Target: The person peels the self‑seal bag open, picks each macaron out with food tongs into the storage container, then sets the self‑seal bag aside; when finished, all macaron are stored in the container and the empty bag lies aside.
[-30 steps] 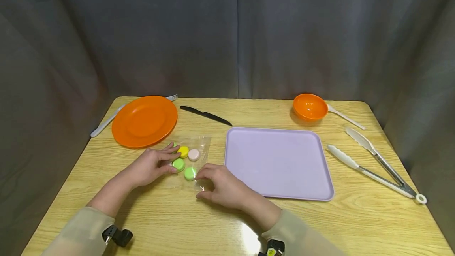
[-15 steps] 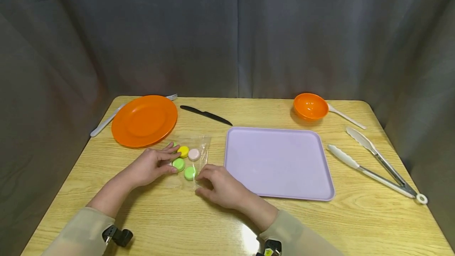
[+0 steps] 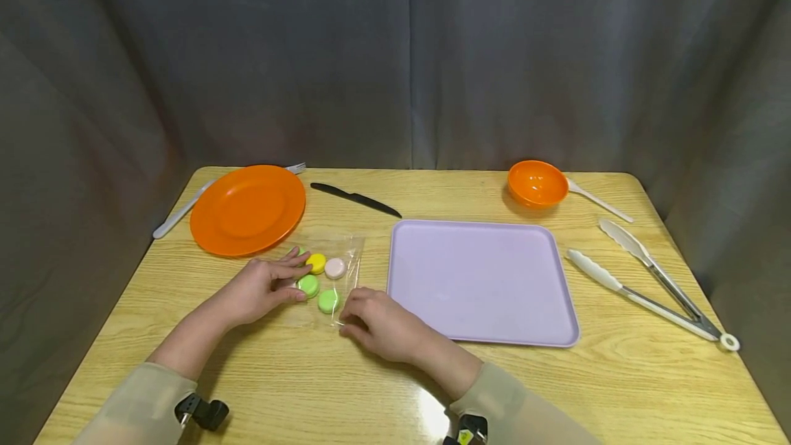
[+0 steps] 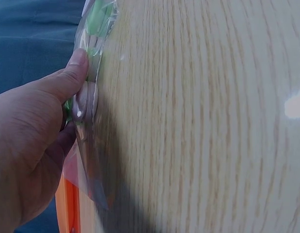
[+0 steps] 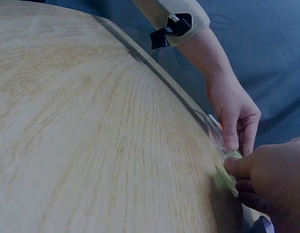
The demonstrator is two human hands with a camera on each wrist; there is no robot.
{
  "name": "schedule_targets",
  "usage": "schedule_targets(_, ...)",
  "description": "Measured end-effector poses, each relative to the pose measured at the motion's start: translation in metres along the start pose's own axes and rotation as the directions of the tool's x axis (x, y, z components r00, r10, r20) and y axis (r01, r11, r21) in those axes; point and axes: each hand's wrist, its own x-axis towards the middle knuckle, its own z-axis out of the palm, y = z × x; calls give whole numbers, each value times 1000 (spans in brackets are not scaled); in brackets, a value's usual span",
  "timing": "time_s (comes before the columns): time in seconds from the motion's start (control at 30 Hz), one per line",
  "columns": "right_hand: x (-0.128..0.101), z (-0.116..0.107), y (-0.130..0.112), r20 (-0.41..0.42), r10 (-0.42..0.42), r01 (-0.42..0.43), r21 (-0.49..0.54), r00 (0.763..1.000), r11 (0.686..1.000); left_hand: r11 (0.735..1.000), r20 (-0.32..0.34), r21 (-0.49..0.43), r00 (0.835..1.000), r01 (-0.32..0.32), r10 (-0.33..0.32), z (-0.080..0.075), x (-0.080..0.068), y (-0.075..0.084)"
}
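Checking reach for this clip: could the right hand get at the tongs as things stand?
Probably yes. The right hand rests at the bag; the tongs lie beyond the flat, bare tray, with nothing tall between.

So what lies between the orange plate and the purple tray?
In the head view, between the orange plate and the purple tray lie the black knife and the clear bag of macarons.

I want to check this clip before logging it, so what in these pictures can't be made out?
- Fork, head view: its middle is hidden under the orange plate.
- Spoon, head view: its bowl end is hidden behind the orange bowl.
- Clear bag, head view: the left hand covers its left part, and the right hand its near corner.
- Right hand, right wrist view: cut off by the frame's edge.
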Motion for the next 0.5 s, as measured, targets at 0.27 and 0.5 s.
schedule_targets(0.27,2,0,-2,-13,104,-103,63,994,993,1000,-3,-21,1000,0,0,1,1,-2)
schedule_targets(0.5,-2,-2,-5,-110,223,-198,200,969,960,999,-12,-29,1000,14,-15,3,0,-4)
